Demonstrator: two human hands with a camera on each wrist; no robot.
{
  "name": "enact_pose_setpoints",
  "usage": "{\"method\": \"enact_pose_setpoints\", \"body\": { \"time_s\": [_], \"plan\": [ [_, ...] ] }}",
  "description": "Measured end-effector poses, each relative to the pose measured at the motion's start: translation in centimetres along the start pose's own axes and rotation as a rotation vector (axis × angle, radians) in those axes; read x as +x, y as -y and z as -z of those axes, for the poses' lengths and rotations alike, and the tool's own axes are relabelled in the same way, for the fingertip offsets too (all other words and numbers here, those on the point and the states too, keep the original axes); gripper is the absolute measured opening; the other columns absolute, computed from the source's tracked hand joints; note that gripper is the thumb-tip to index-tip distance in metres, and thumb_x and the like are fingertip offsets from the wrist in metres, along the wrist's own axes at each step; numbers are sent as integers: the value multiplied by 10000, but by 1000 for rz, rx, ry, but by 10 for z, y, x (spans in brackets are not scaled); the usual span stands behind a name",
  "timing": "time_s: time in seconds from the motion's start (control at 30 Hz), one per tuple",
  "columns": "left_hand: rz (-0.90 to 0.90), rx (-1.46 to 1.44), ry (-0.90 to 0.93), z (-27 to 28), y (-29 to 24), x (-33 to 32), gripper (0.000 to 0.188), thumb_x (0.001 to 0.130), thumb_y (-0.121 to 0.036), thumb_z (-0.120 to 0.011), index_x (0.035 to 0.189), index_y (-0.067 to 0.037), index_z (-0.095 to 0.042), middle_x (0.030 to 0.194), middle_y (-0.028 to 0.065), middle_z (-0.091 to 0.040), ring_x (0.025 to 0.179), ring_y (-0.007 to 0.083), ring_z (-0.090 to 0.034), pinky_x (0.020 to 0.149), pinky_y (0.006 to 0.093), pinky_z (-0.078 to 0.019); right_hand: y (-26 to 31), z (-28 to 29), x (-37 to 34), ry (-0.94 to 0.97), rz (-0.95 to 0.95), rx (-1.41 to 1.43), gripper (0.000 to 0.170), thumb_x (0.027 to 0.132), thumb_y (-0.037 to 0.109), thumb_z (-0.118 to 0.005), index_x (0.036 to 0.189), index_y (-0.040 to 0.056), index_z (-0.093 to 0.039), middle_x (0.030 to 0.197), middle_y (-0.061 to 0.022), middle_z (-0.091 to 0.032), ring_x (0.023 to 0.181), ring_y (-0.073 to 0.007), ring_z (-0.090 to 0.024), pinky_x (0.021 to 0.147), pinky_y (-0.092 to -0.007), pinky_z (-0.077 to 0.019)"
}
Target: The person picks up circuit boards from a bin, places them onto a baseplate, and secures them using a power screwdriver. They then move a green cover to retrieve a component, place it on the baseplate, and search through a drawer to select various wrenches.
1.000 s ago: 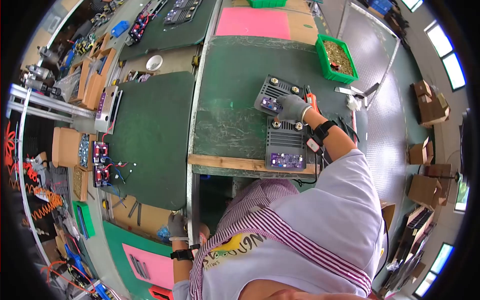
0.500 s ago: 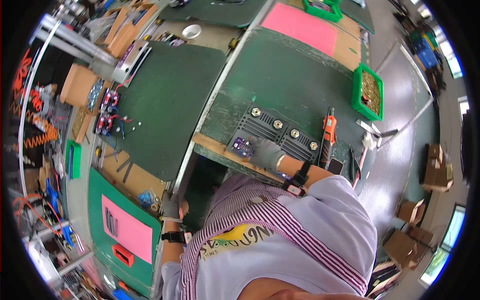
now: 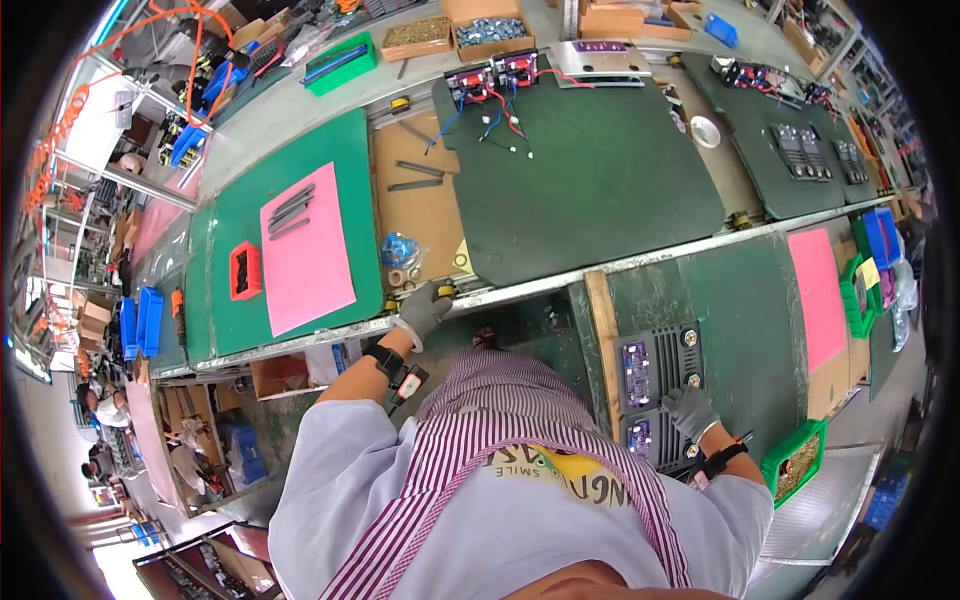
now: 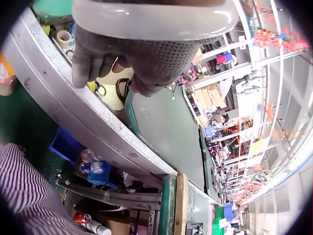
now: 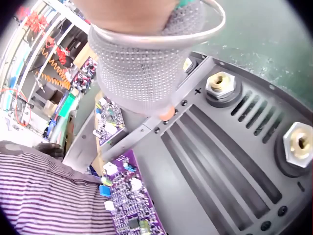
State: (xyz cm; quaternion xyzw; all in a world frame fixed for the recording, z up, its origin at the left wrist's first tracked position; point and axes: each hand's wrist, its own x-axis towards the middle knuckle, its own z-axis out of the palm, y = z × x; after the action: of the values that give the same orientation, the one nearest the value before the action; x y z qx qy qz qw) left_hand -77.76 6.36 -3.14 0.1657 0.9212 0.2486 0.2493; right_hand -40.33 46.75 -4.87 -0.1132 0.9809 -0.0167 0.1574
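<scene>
Two dark grey slotted panels lie side by side on the green bench, the upper panel point(image 3: 662, 362) and the lower panel point(image 3: 668, 452). Each carries a purple circuit board point(image 3: 637, 373) and brass-and-silver nut terminals point(image 5: 222, 84). My gloved right hand point(image 3: 690, 412) is over the seam between the panels. In the right wrist view a bare fingertip point(image 5: 167, 114) shows right at this seam; the other fingers are hidden, so I cannot tell whether they grip an edge. My gloved left hand point(image 3: 425, 308) rests at the metal rail point(image 4: 93, 110), fingers loose and holding nothing.
A green bin point(image 3: 795, 462) of small brass-coloured parts stands right of the panels. A wooden strip point(image 3: 603, 345) edges the bench. Across the rail are wired boards point(image 3: 492, 75), a pink sheet point(image 3: 312, 262) with dark strips, and a red bin point(image 3: 244, 271).
My right hand has set the panel it was carrying beside the other one, and the two now line up. The head view has swung left. My left hand stays by the rail.
</scene>
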Motion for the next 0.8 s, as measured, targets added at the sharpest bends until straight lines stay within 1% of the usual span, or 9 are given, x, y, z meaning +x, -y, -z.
{"method": "enact_pose_setpoints", "body": {
  "time_s": [0.17,0.27,0.33,0.4,0.53,0.57,0.67,0.73,0.8],
  "plan": [
    [-17,1,105,-2,-2,67,387,779,-271,-549,1017,32,-516,945,229,-582,851,347,-572,724,372,-449,-2,42,20,-254,-233,66,71,663,99,-571,713,106,-521,687,-60,-542,666,-270,-553,559,-387,-459],
    [-285,21,181,-12,-23,102,350,774,-260,-554,952,41,-553,920,219,-578,802,355,-564,724,384,-454,-14,72,54,-350,-404,177,82,655,80,-551,729,105,-525,720,-74,-561,684,-299,-562,571,-395,-461],
    [-495,395,270,9,-58,98,330,771,-261,-552,942,21,-573,913,208,-592,811,335,-577,733,385,-458,-22,87,93,-534,-511,241,107,650,73,-563,754,92,-544,741,-101,-575,705,-328,-568,583,-422,-448],
    [-307,8,372,33,-76,92,304,772,-245,-536,967,-15,-578,904,200,-604,816,319,-587,736,386,-457,-34,104,144,-640,-577,292,111,666,77,-559,776,90,-557,751,-117,-578,708,-337,-567,595,-432,-442],
    [-435,-40,470,-6,-43,136,313,775,-196,-509,1017,0,-543,890,186,-606,809,313,-592,727,387,-457,-75,109,247,-610,-796,203,108,741,144,-558,822,75,-575,772,-133,-582,746,-345,-561,664,-434,-438],
    [-368,-79,577,-3,-46,145,321,773,-192,-514,1021,11,-531,929,186,-591,857,335,-577,756,380,-454,-83,112,270,-550,-889,183,122,766,180,-551,836,81,-558,840,-134,-577,803,-347,-555,670,-446,-436],
    [-586,133,467,29,-36,153,304,769,-204,-515,995,-2,-546,982,183,-569,923,342,-552,806,385,-438,-116,115,324,-255,-1027,139,189,790,222,-531,890,70,-581,848,-173,-605,824,-360,-574,709,-444,-456],
    [-509,286,327,53,6,162,324,776,-259,-487,993,-37,-582,1049,141,-565,1015,298,-516,861,398,-409,-138,109,343,-177,-1094,161,236,771,240,-555,922,61,-588,847,-185,-614,828,-369,-579,726,-445,-459],
    [-342,598,424,88,38,165,319,778,-276,-492,1005,-87,-613,1080,112,-572,1086,272,-473,985,420,-276,-122,136,360,-221,-1092,143,295,782,281,-553,969,55,-582,869,-186,-617,839,-368,-581,745,-443,-464]
  ]
}}
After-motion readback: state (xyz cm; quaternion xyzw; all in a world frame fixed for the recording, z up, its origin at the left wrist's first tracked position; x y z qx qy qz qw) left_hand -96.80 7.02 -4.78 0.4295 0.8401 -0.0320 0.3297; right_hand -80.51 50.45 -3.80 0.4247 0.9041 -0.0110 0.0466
